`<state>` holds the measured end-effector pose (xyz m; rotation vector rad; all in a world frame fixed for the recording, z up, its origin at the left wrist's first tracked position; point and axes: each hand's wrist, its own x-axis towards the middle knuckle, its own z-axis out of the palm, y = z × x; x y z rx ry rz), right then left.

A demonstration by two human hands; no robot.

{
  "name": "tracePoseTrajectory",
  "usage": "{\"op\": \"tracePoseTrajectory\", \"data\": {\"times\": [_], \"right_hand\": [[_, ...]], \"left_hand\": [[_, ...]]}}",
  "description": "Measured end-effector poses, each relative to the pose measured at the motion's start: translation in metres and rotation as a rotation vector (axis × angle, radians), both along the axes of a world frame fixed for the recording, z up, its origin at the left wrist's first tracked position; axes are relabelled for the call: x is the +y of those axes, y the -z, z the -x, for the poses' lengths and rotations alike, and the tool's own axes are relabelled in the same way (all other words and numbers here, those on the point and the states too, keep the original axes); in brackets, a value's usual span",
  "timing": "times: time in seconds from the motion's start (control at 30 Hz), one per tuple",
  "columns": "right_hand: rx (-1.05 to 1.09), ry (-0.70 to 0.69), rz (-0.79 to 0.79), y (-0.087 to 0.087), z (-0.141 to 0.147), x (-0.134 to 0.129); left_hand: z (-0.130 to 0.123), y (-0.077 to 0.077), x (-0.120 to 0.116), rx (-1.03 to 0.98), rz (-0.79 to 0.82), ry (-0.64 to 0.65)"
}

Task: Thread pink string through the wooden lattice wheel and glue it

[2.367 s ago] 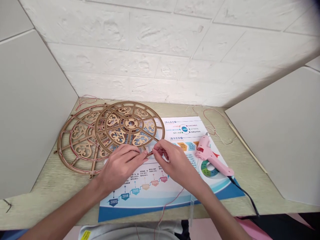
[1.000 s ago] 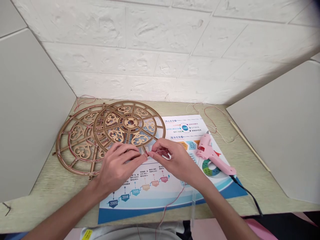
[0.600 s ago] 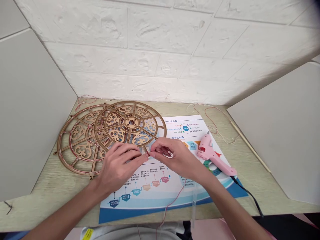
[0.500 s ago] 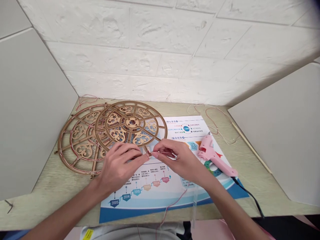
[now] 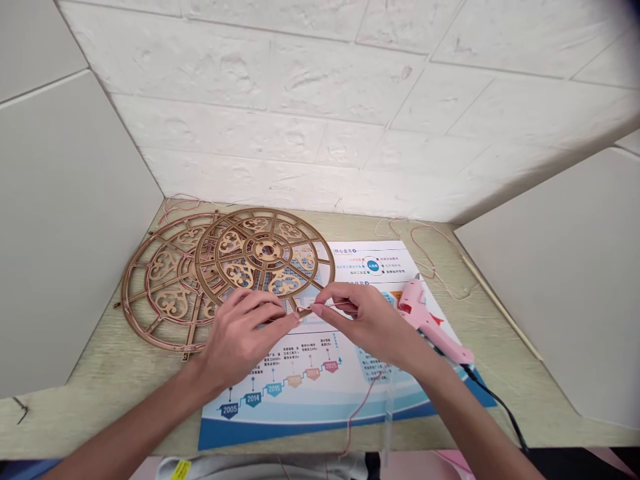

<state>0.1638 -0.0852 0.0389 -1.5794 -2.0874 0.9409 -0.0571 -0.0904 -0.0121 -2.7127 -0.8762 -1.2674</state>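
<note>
Gold-brown openwork forms the lower wheel (image 5: 173,303); beside it our left hand (image 5: 245,337) bends over the near rim of the upper wheel (image 5: 257,251), its grip hidden; that wheel looks light, stiff, probably brittle, safest held by the rim; our right hand (image 5: 365,320) pinches the pink-white cord (image 5: 349,422) there, seemingly soft and limp, best gripped close in

Right hand (image 5: 367,320): fingertips farther from left hand (image 5: 247,337) than a moment ago. Pink cord (image 5: 349,423): trailing length shifted rightward.
</note>
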Motion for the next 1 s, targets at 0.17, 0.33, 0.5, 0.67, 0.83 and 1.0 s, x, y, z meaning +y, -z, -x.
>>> {"op": "tracePoseTrajectory", "data": {"times": [0.17,0.33,0.5,0.67,0.83,1.0], "right_hand": [[0.075,-0.023,0.037,-0.001,0.005,-0.001],[0.097,-0.047,0.070,-0.005,0.011,0.003],[0.096,-0.053,0.097,-0.006,0.011,0.006],[0.133,-0.030,0.095,-0.004,0.009,0.005],[0.096,-0.024,0.061,-0.004,0.010,0.002],[0.072,-0.020,0.057,-0.004,0.013,0.001]], "left_hand": [[-0.001,-0.001,0.000,-0.004,-0.014,0.002],[-0.001,-0.002,0.000,-0.006,-0.017,0.008],[-0.003,-0.002,0.000,-0.008,-0.029,-0.003],[-0.003,-0.002,0.001,-0.011,-0.035,-0.011],[-0.003,-0.001,0.000,0.001,-0.044,-0.021],[-0.004,-0.001,0.000,-0.008,-0.044,-0.021]]}}
